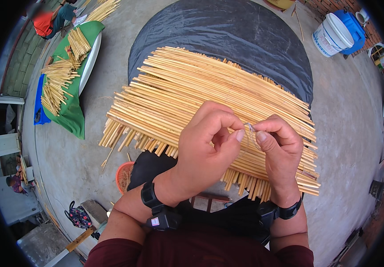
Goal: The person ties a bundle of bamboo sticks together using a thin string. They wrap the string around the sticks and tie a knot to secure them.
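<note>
Both hands, left point(205, 142) and right point(281, 147), pinch a thin band point(250, 133) between fingertips, just above the reeds point(192, 89) running left-right below them.

Grey concrete floor point(343, 133), brick wall point(334, 5), daylight

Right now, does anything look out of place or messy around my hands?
Nothing near the left hand or right hand. On the green cloth, the smaller stick piles lie crisscrossed, unlike the aligned stick bundle.
</note>
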`<control>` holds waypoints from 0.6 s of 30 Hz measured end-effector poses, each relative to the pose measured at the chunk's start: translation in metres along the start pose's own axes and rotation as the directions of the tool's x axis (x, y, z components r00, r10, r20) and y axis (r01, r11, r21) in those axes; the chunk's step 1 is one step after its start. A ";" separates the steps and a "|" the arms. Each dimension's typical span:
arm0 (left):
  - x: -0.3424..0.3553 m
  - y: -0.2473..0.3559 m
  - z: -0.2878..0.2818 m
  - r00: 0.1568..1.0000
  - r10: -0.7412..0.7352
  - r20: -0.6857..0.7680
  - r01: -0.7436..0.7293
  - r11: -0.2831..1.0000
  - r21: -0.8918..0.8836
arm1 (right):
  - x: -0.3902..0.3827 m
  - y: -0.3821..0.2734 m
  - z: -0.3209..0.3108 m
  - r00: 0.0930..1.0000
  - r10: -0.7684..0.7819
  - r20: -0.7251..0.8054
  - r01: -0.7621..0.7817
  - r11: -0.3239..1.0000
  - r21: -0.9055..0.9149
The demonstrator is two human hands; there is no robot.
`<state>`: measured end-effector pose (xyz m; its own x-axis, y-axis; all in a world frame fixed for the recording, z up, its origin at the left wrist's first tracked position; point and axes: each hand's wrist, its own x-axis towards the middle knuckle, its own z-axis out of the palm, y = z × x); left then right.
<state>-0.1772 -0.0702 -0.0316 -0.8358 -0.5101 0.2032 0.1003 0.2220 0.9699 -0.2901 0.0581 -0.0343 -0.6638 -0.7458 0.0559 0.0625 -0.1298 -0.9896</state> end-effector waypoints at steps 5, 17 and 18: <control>0.001 -0.001 0.000 0.995 -0.101 0.022 0.103 0.989 -0.103 | -0.001 -0.002 -0.001 0.999 -0.019 0.038 0.020 0.999 -0.032; 0.004 0.000 -0.003 0.984 -0.161 0.070 0.166 0.983 -0.073 | -0.001 0.000 -0.001 0.999 0.004 0.045 -0.002 0.999 -0.045; 0.003 0.000 -0.002 0.984 -0.169 0.058 0.173 0.981 -0.083 | -0.001 0.001 0.000 1.000 0.013 0.029 -0.012 0.999 -0.034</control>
<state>-0.1791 -0.0735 -0.0308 -0.8706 -0.4911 0.0285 -0.0016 0.0608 0.9982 -0.2892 0.0589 -0.0351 -0.6413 -0.7659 0.0470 0.0449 -0.0986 -0.9941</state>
